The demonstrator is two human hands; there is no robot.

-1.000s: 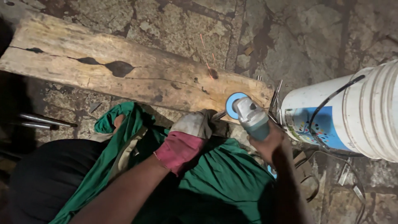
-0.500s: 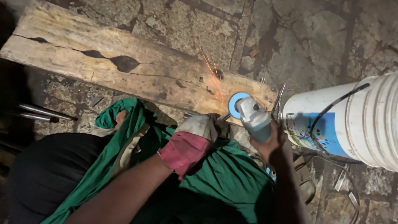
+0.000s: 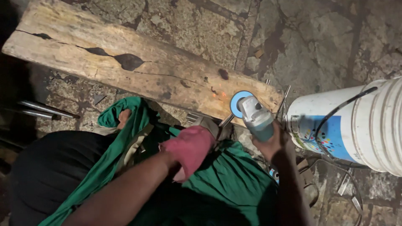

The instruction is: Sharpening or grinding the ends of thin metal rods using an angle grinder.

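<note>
Grinding a thin metal rod against a cracked, weathered wooden plank (image 3: 138, 69).

The right hand (image 3: 272, 142) is clenched around a pale teal angle grinder with a blue disc (image 3: 251, 113), orange sparks at the plank's edge. The left hand in a pink-cuffed grey work glove (image 3: 197, 142) appears clamped on the thin metal rod (image 3: 226, 120), though its fingers are hidden. A white plastic bucket (image 3: 377, 125) lies just beside.
</note>
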